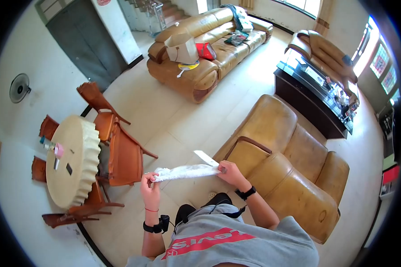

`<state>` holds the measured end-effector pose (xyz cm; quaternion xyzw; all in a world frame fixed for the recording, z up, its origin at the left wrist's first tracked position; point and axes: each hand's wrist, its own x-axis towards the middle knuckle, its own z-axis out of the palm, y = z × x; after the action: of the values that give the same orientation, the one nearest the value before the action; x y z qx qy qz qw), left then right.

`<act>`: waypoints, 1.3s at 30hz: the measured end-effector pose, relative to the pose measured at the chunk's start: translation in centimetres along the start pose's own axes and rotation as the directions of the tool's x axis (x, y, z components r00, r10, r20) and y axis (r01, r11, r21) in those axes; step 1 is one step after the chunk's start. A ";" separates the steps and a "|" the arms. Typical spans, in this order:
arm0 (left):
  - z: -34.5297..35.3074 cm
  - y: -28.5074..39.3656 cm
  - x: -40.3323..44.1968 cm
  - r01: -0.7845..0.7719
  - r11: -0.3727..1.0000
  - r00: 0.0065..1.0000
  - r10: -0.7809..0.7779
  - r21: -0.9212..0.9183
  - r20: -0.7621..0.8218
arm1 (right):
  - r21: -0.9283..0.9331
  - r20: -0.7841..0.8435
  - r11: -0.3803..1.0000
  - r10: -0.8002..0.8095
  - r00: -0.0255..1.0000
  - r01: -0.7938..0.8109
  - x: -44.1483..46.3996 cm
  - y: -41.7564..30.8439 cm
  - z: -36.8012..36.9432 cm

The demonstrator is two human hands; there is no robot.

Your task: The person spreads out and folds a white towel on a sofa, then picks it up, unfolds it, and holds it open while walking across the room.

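A crumpled white strip of what looks like thin cloth (187, 172) is stretched between my two hands, in front of my body. My left hand (150, 181) pinches its left end, with the fingers closed. The right end is gripped in my right hand (230, 172), also closed. From that end a flat, narrow white band (205, 157) sticks out up and to the left. What kind of article this is, I cannot make out.
A brown leather sofa (280, 173) stands close on my right. To my left are wooden chairs (124, 155) around a round table (71, 133) with a cream cloth. Farther off are another sofa (236, 53), a paper bag (181, 49) and a dark glass-topped coffee table (307, 100).
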<state>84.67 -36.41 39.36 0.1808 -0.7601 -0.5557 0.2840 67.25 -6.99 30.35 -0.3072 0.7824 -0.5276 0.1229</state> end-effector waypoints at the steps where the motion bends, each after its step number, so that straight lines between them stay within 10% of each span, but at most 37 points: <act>1: 0.8 -0.8 1.3 0.004 1.000 1.000 -0.004 0.021 0.009 | -0.027 -0.014 1.000 0.012 1.000 -0.012 0.2 0.3 -0.3; 11: 10.0 -3.3 13.8 -0.106 0.994 0.832 0.103 -0.026 0.545 | -0.449 -0.678 0.742 0.081 0.731 -0.499 -3.0 -0.1 -2.1; 15: 11.6 -3.0 18.4 -0.206 0.976 0.678 0.195 -0.071 0.708 | -0.317 -0.895 0.619 0.056 0.443 -0.719 -5.0 -5.6 -0.4; 27: 11.5 -5.9 24.9 0.172 0.982 0.336 0.018 -0.080 0.942 | 0.206 -0.964 0.193 0.210 -0.164 -0.959 -8.1 -11.1 11.5; 34: 10.2 -10.4 29.0 0.382 0.924 0.245 -0.131 0.028 0.961 | 0.462 -0.846 0.369 0.456 -0.276 -0.806 -2.1 -11.0 10.1; 39: 10.2 -16.8 37.9 0.299 0.954 0.298 -0.118 0.025 0.947 | 0.411 -0.862 0.509 0.487 -0.140 -0.756 6.7 -5.6 6.6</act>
<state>48.25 -56.56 29.97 -0.0997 -0.7068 -0.6465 -0.2695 67.38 -17.49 33.54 0.4711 0.7855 -0.3693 -0.1571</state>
